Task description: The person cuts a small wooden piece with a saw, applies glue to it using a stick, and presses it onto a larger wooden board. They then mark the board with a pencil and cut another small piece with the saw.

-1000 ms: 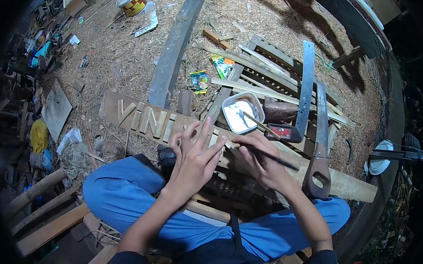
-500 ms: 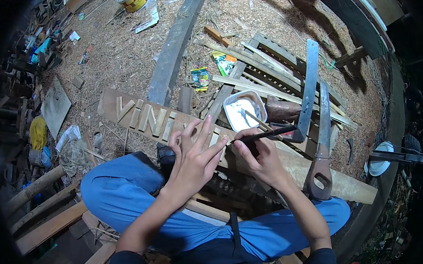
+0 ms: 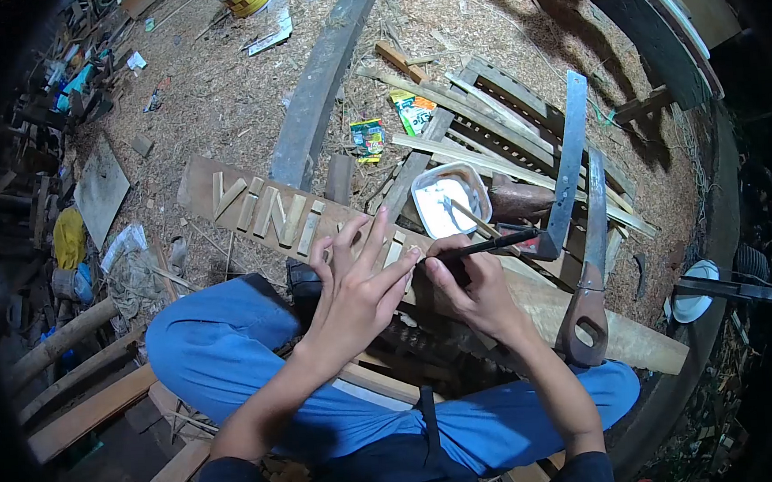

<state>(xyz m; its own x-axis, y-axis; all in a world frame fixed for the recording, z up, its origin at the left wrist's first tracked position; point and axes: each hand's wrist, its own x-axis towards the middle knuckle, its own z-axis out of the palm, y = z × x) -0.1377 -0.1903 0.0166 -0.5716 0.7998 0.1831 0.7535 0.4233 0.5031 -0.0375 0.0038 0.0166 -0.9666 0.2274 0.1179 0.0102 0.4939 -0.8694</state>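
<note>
My left hand point(image 3: 360, 291) has its fingers spread over a long wooden board point(image 3: 622, 337) lying across my lap. Its index fingertip and thumb come down beside a small light wood strip point(image 3: 394, 251) on the board. In my right hand point(image 3: 476, 293) is a black pen point(image 3: 484, 246), its tip pointing left near the left index finger. Short wood strips point(image 3: 293, 220) stand in letter-like shapes along the board's left part. Beyond my hands is a square plastic tub point(image 3: 416, 191) of white paste with a stick point(image 3: 473, 216) in it.
A handsaw point(image 3: 585, 322) and a metal square point(image 3: 572, 141) lean at the right. Wooden slats point(image 3: 521, 140) are piled behind the tub. A thick timber beam point(image 3: 323, 86) lies ahead, near two snack packets point(image 3: 413, 111). Wood shavings cover the ground.
Both hands stay nearly in place, with the pen still by the left index finger. The surroundings shift slightly rightward in view.
</note>
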